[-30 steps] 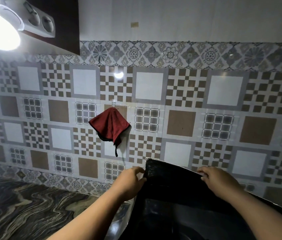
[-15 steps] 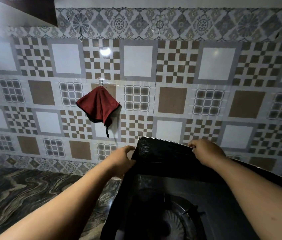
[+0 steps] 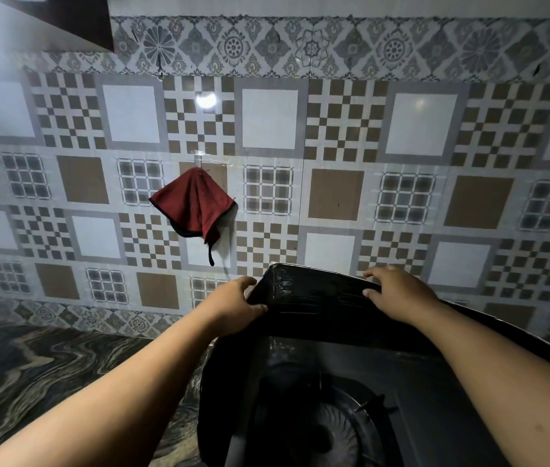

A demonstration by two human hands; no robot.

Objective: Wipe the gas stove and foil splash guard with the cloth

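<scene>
Right now both hands are clamped on the top edge of the splash guard [image 3: 317, 294], a dark, shiny panel standing behind the gas stove [image 3: 351, 429]: the left hand [image 3: 233, 308] pinches its near corner, thumb in front and fingers behind, and the right hand [image 3: 398, 294] grips the edge further along, fingers curled over the top. The two hands sit apart, and neither holds a cloth. The red cloth [image 3: 192, 205] hangs from a hook on the tiled wall [image 3: 334, 129], above and to the left of the guard and well clear of both hands. The step in hand looks like steadying or shifting the guard before any wiping starts. To do it well, keep the grip even at both points so the thin panel does not buckle or crease, and avoid tipping it forward over the burner. One hand should stay on the guard while the other reaches up for the cloth. The marbled worktop [image 3: 47, 382] lies to the left.
</scene>
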